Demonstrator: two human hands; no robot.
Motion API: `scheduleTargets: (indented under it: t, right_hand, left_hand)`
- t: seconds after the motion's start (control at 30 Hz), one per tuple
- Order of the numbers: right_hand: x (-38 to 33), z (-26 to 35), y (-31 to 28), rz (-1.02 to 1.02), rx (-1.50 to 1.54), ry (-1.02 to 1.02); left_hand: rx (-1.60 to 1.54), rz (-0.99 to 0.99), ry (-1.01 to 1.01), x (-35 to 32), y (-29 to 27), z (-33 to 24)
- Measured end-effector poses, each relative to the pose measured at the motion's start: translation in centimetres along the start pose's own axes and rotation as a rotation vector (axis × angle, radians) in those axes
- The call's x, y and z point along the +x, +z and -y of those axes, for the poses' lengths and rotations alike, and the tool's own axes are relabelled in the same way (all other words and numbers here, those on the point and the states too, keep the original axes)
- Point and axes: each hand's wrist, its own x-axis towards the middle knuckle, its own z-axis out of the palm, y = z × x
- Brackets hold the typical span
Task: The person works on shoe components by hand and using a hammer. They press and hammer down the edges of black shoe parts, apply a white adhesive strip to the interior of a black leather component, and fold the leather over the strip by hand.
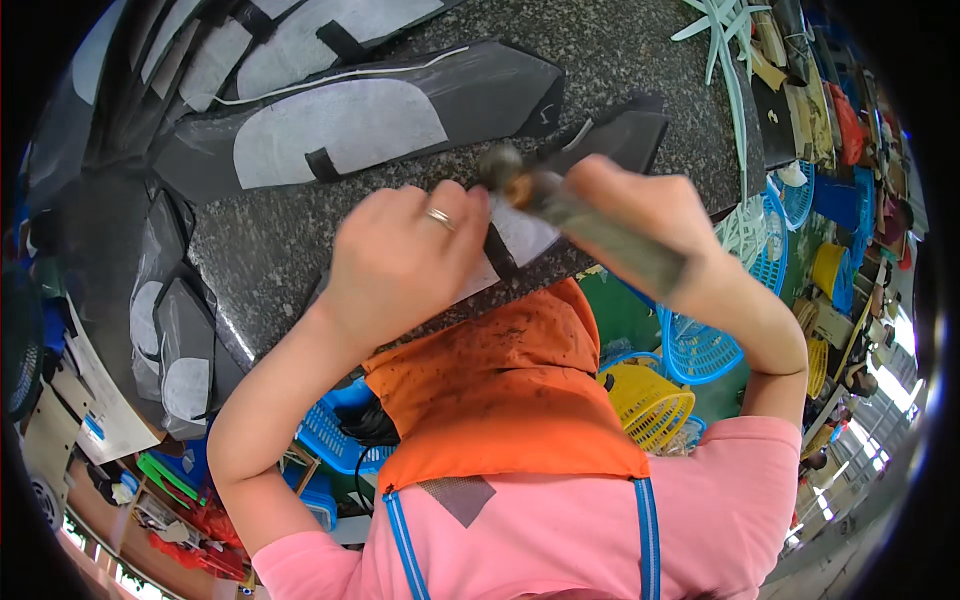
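"Where do we have the small dark panel (620, 140)?"

"On the speckled tabletop (265, 250), partly covered by our arms, with its light patch (528, 236) and black strap (499, 252) showing."

"And the hammer (620, 238)?"

"Over the panel, blurred. Our right grip (655, 212) is closed round its handle."

"What of our left grip (400, 240)?"

"We see it over the panel's left part, fingers curled, fingertips near the hammer's head; we can't tell whether they pinch anything."

"And around the panel?"

"Beyond it lies a larger dark panel (490, 90); to its right, pale green strips (735, 80). On our side of it is our orange apron (500, 400); right of that side, below, a blue basket (700, 345) and a yellow basket (652, 402)."
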Motion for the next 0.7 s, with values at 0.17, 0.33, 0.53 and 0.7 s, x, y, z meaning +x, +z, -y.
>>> scheduleTargets:
  t: [0.17,0.33,0.53,0.7]
  right_hand:
    - [0.7,0.5,0.2,-0.035,0.153,-0.007]
    - [1.7,1.7,0.1,-0.006,0.148,0.004]
    - [2.3,3.7,0.2,0.18,0.02,-0.039]
    - [3.0,5.4,1.0,0.148,-0.175,-0.187]
  left_hand:
    - [-0.312,0.088,-0.331,-2.1,-1.7,0.0]
    - [-0.364,-0.018,-0.343,-2.9,-0.8,0.1]
    - [-0.469,0.016,-0.372,-4.1,-1.8,1.0]
    - [-0.46,0.041,-0.354,-5.0,-2.7,1.5]
